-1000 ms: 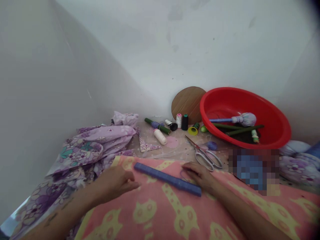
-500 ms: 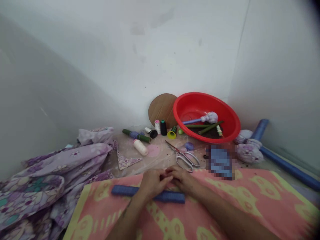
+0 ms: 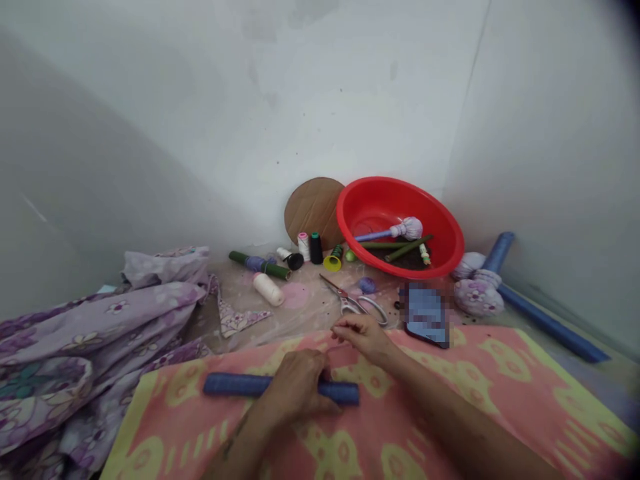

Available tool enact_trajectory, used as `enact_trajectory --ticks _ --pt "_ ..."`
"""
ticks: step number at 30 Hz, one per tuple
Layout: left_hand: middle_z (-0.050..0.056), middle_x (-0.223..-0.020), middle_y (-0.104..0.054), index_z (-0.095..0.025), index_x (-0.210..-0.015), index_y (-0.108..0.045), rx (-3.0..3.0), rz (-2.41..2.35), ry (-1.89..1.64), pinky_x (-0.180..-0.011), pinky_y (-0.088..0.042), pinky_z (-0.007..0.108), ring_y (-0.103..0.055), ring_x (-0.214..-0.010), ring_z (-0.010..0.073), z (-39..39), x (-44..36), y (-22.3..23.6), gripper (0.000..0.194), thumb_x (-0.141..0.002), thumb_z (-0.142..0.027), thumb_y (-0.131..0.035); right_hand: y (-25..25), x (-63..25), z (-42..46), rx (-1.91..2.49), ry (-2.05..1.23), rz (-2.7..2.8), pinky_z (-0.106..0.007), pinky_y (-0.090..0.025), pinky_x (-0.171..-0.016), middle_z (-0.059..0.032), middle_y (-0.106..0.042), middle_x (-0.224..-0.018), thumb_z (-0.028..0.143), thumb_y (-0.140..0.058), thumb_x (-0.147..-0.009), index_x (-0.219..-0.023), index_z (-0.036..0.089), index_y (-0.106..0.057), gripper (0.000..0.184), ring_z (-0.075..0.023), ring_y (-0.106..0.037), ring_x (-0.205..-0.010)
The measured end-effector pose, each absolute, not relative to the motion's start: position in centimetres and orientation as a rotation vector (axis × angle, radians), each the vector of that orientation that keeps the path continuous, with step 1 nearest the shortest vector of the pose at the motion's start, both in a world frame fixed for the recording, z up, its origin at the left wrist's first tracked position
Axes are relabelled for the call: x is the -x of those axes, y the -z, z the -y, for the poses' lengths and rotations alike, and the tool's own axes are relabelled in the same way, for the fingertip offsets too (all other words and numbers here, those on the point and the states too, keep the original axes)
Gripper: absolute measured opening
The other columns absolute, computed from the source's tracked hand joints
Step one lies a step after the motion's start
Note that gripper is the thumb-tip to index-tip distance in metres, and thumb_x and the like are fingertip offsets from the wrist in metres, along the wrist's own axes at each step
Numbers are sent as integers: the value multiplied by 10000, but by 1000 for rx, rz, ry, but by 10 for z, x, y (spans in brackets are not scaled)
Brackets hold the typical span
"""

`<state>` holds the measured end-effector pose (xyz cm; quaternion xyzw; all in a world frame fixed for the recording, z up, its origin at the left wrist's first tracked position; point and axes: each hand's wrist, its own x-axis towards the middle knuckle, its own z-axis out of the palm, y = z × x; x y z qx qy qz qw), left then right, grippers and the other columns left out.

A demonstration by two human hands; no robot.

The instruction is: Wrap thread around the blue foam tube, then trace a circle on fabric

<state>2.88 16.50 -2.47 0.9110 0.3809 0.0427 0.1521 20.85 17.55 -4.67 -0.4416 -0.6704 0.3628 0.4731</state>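
Note:
My left hand closes over the middle of a blue padded tube, which lies across a pink and yellow patterned cloth. The tube's two ends stick out on either side of that hand. My right hand is apart from the tube, farther forward at the cloth's far edge. Its thumb and fingertips pinch together, and no object shows between them. A thin thread there is too fine to rule out. Steel scissors lie just beyond this hand.
A red plastic basin holds a wrapped bundle and green sticks. Thread spools stand before a cardboard disc. A blurred blue object lies right of the scissors. Lilac floral cloth heaps left; a long blue tube lies right.
My hands have parted: the right one has moved forward off the tube, toward the scissors, while the left stays on it. The view has shifted slightly, and the tube sits a little left.

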Motion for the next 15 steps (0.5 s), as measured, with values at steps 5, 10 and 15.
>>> enact_trajectory --ticks 5,10,15 --pt "-13 -750 -587 -189 -764 -561 -2736 -1128 -212 -552 -312 238 -512 -662 156 -161 -32 24 333 -559 -431 -666 25 -217 -169 1032 -936 1481 -196 -357 -420 15 -524 -494 318 -504 -752 -640 148 -587 220 -76 -444 -425" --pt "38 -839 -583 -172 -794 -546 -2906 -1168 -394 -623 -375 282 -513 -779 200 -162 -35 27 234 -649 -335 -630 16 -229 -176 1088 -607 1686 -262 -426 -624 -45 -621 -708 263 -537 -724 -760 163 -644 151 -151 -556 -685" --pt "40 -805 -605 -182 -797 -541 -2900 -1100 -574 -614 -407 302 -546 -744 204 -165 -33 41 167 -684 -296 -586 28 -223 -189 1087 -1135 1827 -278 -432 -687 -66 -623 -903 296 -524 -727 -882 167 -639 232 -160 -557 -793"
